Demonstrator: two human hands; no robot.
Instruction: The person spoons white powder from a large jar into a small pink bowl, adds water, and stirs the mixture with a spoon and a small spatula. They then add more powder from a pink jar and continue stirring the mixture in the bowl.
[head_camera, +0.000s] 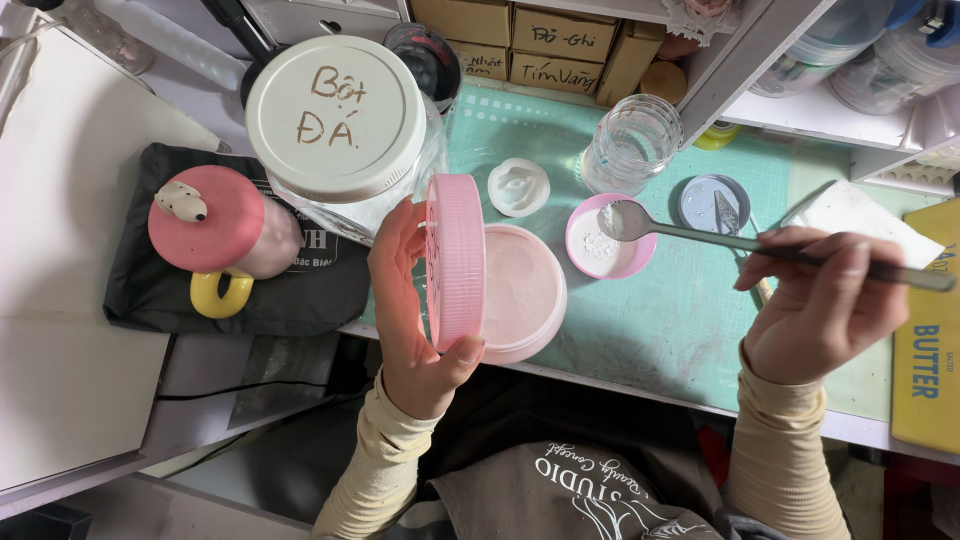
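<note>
On the green cutting mat (690, 330) at the front of the bench, you are working with both hands over two pink containers. Your left hand (410, 310) is holding the pink ribbed lid (455, 262) on edge — fingers curled behind it, thumb pressed against its lower rim, so the grip is pinching the lid upright just beside the open pink jar (520, 292), which is showing pale powder inside. Your right hand (825, 300) is pinching the handle of a metal spoon (690, 232), fingers closed around it; the bowl of the spoon, loaded with white powder, is hovering over the small pink dish (608, 240), where some powder is already lying.

To do this well, you should be keeping the spoon level until its bowl is sitting over the middle of the dish, then tipping slowly so that nothing is scattering onto the mat. Keeping the lid tilted away from the spoon's path is also helping, since loose powder clings easily.

Around the work are standing a large clear jar with a cream lid (335, 115), an empty glass jar (632, 142), a small white cap (518, 186), a round tin (712, 203) and a pink-lidded cup (215, 225) — all apart from the hands.
</note>
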